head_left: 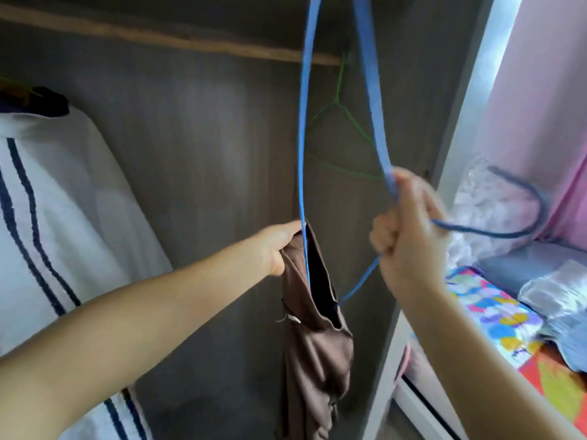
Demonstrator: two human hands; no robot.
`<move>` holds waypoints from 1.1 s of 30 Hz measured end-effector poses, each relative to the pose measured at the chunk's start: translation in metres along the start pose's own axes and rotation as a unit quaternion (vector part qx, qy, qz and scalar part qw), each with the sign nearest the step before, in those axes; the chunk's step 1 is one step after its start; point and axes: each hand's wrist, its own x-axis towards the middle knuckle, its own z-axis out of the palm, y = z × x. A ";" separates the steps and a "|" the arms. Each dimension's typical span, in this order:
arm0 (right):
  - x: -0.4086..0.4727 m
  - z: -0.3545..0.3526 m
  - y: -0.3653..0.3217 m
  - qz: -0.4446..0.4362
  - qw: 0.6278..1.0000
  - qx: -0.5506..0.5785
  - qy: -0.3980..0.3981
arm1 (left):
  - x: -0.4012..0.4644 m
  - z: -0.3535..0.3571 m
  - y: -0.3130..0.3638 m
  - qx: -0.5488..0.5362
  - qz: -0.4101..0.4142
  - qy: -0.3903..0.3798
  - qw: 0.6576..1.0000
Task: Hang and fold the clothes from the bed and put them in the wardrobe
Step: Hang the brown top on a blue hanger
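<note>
Left hand: the left hand (pixel 279 246) pinches the top edge of a brown fabric garment (pixel 317 344), which hangs limp below it.
Right hand: the right hand (pixel 406 236) is fisted round a thin blue plastic hanger (pixel 303 154) (its hook curls out to the right, blurred).
Hanger and garment: one blue arm runs down into the garment's opening.
Wardrobe: grey wood-grain wardrobe interior (pixel 190 154) with a wooden rail (pixel 158 39); a green wire hanger (pixel 340 106) hangs from it.
Left side: a white garment with navy stripes (pixel 63 201).
Right side: folded colourful fabrics on a shelf (pixel 502 315).
</note>
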 end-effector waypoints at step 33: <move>-0.022 -0.060 -0.040 0.291 0.862 -0.363 -0.200 | 0.001 -0.065 0.031 0.104 0.052 0.005 0.993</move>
